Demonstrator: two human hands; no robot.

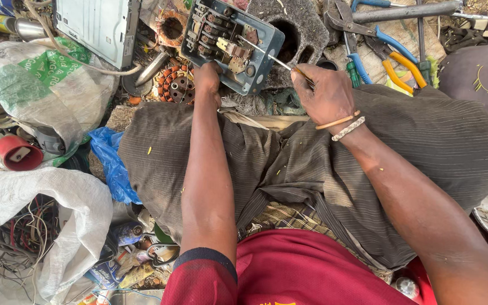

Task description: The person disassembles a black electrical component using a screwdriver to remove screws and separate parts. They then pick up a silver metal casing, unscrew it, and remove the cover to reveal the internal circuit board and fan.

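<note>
Head view looks down on a person seated on the ground, and the landmark for everything is the grey-blue switch box [234,44] propped open just beyond the knees. Largest of what surrounds it are the striped brown trousers [312,164], spread directly below the box; left of the box lie a white woven sack [40,79] and a flat grey metal casing [100,28], and lower left of it a second sack spills tangled wires [12,237]. Right of the box sit pliers with blue and orange handles [388,56], and just left of its lower corner a copper-wound stator [175,85]. The left hand [207,82] is closed around the lower edge of the box, steadying it at a tilt. The right hand [323,93], just right of the box, is closed around the handle of a thin screwdriver [272,57], whose shaft runs up and left to the brass terminals inside the box. The step in hand seems to be working a screw or contact loose among those terminals. The next move, as I judge it, calls for keeping the tip seated squarely while the left hand holds the box firm, since the box rests on nothing flat and the tip could slip across the small fittings.
</note>
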